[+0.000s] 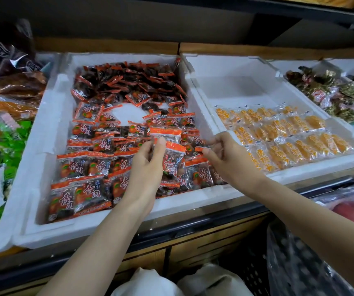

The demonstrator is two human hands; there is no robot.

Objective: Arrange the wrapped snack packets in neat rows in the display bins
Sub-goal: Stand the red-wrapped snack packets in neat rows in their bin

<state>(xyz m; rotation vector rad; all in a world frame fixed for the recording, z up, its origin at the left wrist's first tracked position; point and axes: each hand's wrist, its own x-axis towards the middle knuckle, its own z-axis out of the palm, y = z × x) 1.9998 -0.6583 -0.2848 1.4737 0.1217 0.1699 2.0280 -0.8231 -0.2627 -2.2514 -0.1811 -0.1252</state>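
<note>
Position of hands: the left hand (148,161) gripped a small stack of at least 2 red-wrapped packets (169,150), with the thumb across their front. The stack was held above the near half of the centre foam bin (129,212). The right hand (221,154) was just beside it. Its thumb and forefinger pinched the orange end seal of 1 further packet (200,148), which lay among the others toward the bin's right side.

Contents of the centre foam bin: matching packets lay in overlapping rows (82,167) across the near portion, labels up. The far portion carried a loose heap (129,82) in no order. A bare patch of bin floor (129,113) showed between the rows and the heap.

Adjacent stock: the right-hand bin (300,170) held yellow packets (278,142) laid in rows at its near end. A bin at the far left held green packets (18,142). Mixed wrapped sweets (342,97) lay at the far right.
</note>
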